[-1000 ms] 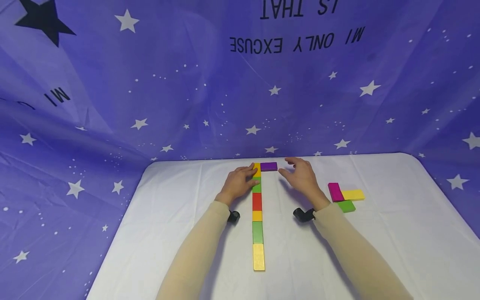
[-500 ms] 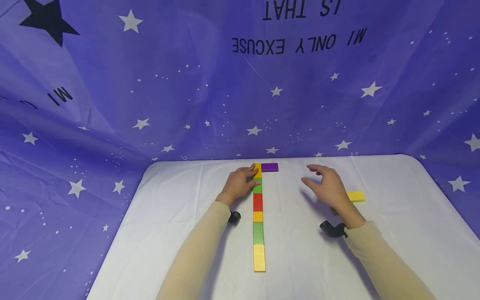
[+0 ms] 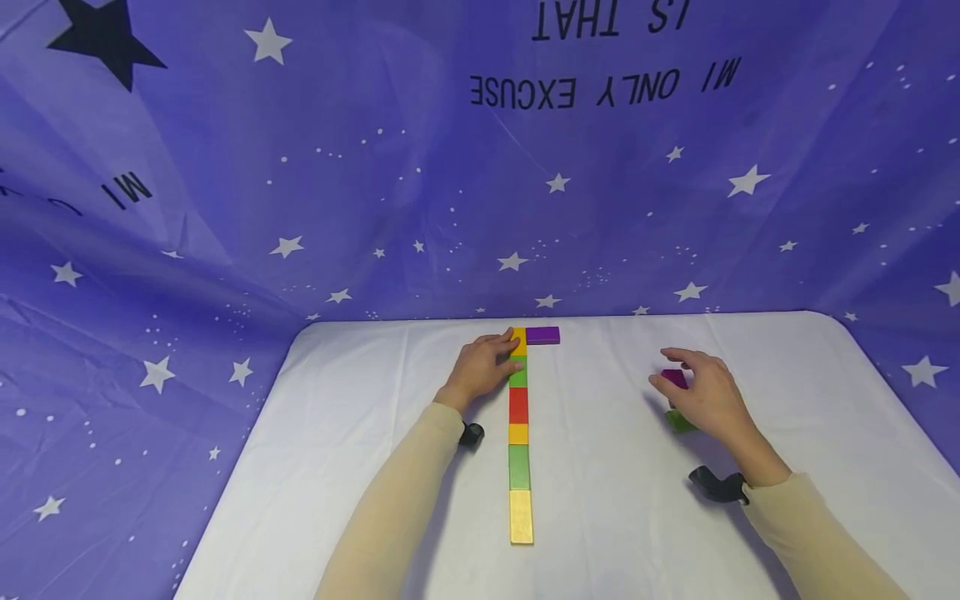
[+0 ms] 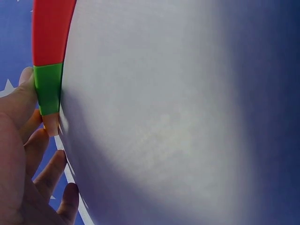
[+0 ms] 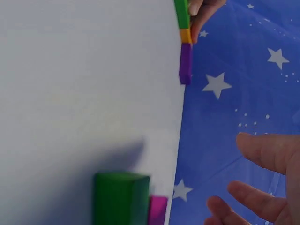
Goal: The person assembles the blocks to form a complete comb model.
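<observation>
A straight line of flat blocks runs down the table, seen in the head view. My left hand (image 3: 480, 369) rests at its far end, fingertips on the top yellow block (image 3: 522, 337) and thumb against the green block (image 3: 518, 379). Abutting that yellow block on the right is a purple block (image 3: 543, 335). My right hand (image 3: 708, 396), fingers apart and holding nothing, hovers over a loose group at the right. A magenta block (image 3: 673, 377) and a dark green block (image 3: 678, 422) show there; the hand hides the group's yellow block. The right wrist view shows the green block (image 5: 121, 199) close up.
Nearer in the line lie a red block (image 3: 518, 406), a small yellow block (image 3: 518, 433), a light green block (image 3: 519, 467) and a gold block (image 3: 521, 517). A white cloth (image 3: 300, 500) covers the table, with a purple starry curtain (image 3: 420, 167) behind.
My right hand has moved right and nearer, from beside the purple block to above the loose blocks. The left hand stays on the line's far end.
</observation>
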`<state>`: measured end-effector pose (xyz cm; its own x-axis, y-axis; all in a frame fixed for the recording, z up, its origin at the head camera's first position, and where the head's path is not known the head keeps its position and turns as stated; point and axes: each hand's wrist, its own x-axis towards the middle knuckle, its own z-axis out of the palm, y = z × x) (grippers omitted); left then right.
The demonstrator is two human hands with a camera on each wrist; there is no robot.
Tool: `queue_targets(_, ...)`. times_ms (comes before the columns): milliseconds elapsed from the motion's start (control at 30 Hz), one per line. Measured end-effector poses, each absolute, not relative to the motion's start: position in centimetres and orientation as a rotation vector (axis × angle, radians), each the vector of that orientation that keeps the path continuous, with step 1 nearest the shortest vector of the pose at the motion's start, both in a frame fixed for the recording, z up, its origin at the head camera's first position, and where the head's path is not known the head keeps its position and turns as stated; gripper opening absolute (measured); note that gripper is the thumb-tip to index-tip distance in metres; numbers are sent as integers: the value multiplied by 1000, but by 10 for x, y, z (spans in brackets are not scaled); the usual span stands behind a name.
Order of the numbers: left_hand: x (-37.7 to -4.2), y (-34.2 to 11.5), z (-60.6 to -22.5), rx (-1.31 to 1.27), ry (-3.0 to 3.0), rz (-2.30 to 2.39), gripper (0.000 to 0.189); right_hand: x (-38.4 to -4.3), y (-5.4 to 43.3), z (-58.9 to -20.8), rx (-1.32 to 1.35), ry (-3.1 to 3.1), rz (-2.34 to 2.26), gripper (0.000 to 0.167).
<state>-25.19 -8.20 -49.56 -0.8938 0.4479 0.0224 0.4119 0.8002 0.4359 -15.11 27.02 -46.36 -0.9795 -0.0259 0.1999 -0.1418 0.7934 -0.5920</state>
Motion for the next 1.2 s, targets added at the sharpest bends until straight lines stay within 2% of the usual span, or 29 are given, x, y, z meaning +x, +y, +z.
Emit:
queue_targets(367,-253,-81,-496,701,2911,654,55,-137,287,-475,43,-2892,782,56)
queue_targets(800,-251,-81,-494,671,2899,655,55,-143,287,-480,81,-2968,691,47)
queue_targets(1200,-251,-80,-493,643,2890,637,56,-160,277,-482,325,-2911,746,39)
